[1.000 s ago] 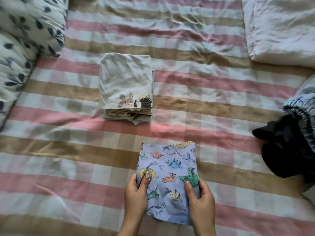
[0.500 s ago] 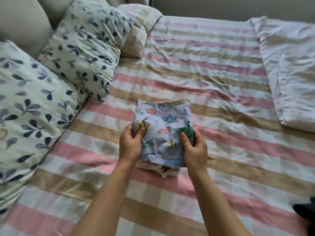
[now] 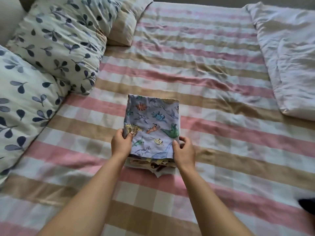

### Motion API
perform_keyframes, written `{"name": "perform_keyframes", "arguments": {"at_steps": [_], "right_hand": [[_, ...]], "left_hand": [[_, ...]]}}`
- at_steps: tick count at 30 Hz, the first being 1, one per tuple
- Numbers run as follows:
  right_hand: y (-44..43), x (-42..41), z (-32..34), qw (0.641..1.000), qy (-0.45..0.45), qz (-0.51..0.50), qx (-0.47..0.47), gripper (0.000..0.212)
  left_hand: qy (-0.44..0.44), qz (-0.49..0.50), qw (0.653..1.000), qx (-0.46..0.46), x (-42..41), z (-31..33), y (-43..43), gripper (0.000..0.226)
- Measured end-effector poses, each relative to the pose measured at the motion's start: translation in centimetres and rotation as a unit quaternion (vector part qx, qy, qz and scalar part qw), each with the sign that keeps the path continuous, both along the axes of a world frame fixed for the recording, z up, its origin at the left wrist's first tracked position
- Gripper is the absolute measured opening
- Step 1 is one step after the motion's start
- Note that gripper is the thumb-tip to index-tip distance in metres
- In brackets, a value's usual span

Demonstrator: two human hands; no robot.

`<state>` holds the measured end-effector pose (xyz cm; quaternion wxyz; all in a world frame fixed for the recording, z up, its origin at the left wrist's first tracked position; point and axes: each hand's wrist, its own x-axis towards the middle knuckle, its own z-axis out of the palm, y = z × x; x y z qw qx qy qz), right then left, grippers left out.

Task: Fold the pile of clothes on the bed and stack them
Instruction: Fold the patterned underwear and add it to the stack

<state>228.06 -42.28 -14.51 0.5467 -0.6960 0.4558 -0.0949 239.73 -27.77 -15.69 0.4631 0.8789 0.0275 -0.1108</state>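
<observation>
Head view: held dinosaur-print garment (image 3: 153, 123) flat atop folded stack (image 3: 153, 165) on bed (image 3: 213, 79), pinched at near-left edge by left hand (image 3: 121, 142), gripped at near-right corner by curled fingers of right hand (image 3: 185, 150). Probably needed edges squared over stack before release.

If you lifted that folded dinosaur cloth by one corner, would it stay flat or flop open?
Probably flop open: the dinosaur-print garment is thin cloth, bunching where the left hand pinches it. It looks light. Pushed, it might slide off the folded stack beneath.
</observation>
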Motion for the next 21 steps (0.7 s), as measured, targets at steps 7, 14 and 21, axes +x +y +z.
{"name": "perform_keyframes", "arguments": {"at_steps": [7,14,21], "right_hand": [[0.7,-6.5,-1.1,0.988,0.136,0.072,-0.017,0.011],[-0.3,-15.8,3.2,0.971,0.175,0.136,-0.089,0.011],[-6.0,-29.2,7.8,0.952,0.225,0.134,-0.161,0.02]], "left_hand": [[0.071,0.045,0.995,0.058,-6.7,-1.1,3.0,0.021],[0.093,-0.279,0.955,0.051,-18.2,4.2,-0.2,0.01],[-0.039,-0.444,0.89,0.093,-28.2,9.7,-9.5,0.019]]}}
